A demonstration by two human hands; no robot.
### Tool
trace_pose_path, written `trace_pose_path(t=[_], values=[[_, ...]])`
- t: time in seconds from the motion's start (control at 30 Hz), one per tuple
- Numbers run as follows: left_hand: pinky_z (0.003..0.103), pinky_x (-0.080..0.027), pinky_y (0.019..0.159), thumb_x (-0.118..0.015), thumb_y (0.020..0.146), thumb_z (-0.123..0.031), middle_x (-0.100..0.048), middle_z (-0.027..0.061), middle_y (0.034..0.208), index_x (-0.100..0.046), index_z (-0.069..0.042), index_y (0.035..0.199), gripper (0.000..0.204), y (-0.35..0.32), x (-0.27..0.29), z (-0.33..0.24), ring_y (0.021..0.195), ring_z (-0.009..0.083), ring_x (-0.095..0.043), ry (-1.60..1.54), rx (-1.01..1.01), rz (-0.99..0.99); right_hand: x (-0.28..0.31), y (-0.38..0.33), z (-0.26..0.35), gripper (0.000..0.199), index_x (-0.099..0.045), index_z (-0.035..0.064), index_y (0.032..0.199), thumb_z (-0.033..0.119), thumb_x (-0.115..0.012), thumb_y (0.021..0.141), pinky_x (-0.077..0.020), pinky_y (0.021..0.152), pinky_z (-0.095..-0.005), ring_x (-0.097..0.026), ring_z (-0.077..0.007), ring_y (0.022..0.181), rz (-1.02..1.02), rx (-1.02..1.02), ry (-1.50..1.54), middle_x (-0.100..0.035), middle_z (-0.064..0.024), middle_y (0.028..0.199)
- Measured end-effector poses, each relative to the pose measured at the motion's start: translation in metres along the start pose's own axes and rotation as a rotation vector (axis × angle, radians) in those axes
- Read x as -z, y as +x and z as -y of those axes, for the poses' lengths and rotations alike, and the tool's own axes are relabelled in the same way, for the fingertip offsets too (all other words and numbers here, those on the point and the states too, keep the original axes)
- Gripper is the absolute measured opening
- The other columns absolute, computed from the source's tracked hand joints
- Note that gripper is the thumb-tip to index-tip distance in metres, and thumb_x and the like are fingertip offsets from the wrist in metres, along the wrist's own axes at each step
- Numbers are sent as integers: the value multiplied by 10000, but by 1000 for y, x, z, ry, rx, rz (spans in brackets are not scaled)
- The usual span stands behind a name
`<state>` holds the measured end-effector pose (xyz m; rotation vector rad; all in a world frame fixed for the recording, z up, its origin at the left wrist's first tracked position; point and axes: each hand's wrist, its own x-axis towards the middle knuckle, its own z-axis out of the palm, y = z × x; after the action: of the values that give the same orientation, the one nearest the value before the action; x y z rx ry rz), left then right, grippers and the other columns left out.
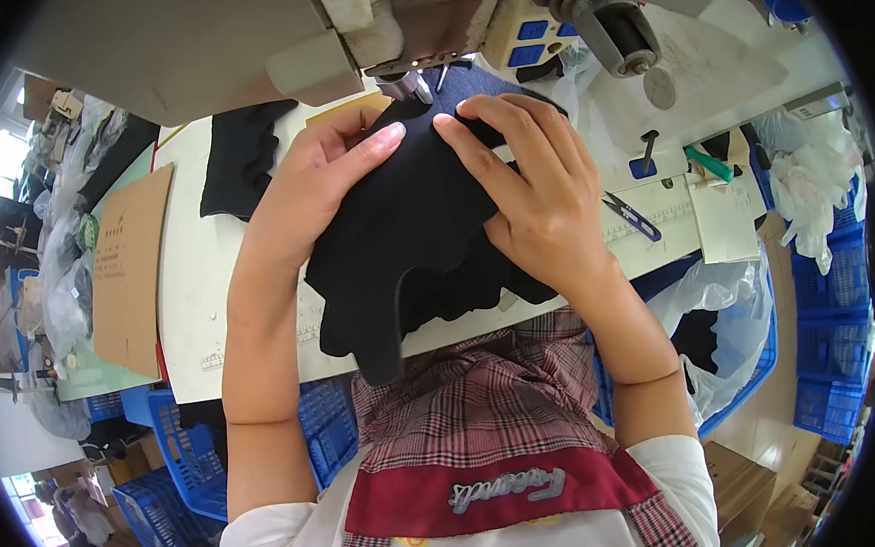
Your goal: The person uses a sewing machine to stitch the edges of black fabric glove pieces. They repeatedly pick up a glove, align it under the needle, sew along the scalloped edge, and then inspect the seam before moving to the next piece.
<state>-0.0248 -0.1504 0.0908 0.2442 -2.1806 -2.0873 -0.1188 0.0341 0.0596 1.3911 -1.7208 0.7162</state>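
A black cloth piece (pixel 404 215) with wavy edges lies over the white worktable and hangs past its front edge. My left hand (pixel 326 170) grips its left side, thumb on top and the other fingers partly hidden behind. My right hand (pixel 543 192) holds the right side, with fingertips pressed on the cloth near the sewing machine's presser area (pixel 408 87); its thumb is hidden. Dark blue cloth (pixel 492 92) shows beyond my fingertips, under the machine head. Whether the two cloths are joined I cannot tell.
Another black cloth piece (pixel 240 160) lies left of my left hand. Thread snips (pixel 634 217) rest right of my right hand. A cardboard sheet (pixel 129 272) stands at the left. Blue crates (pixel 831 350) and a plastic-lined blue bin (pixel 738 355) stand at the right.
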Motion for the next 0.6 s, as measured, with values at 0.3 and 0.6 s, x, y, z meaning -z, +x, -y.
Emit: trace_pose_path(t=[0.3,0.6], values=[[191,-460,740,-628,954,-238,-635,-23,891,-643,-3,1033,249,1,-8,9,802,33,-566,-70,-88,-60,-3,-3,1,451,-684,-15,1054,33,-632,609,-511,805,-395,-604,-293,962,-26,-1,48,-604,-123,1069],[196,-486,756,-641,953,-232,-667,12,934,-614,15,1156,321,-4,-23,17,825,55,-600,-211,-88,-143,-1,-7,-4,406,-709,12,1018,82,-633,625,-509,801,-387,-605,-281,948,-66,56,115,-613,-107,1045]])
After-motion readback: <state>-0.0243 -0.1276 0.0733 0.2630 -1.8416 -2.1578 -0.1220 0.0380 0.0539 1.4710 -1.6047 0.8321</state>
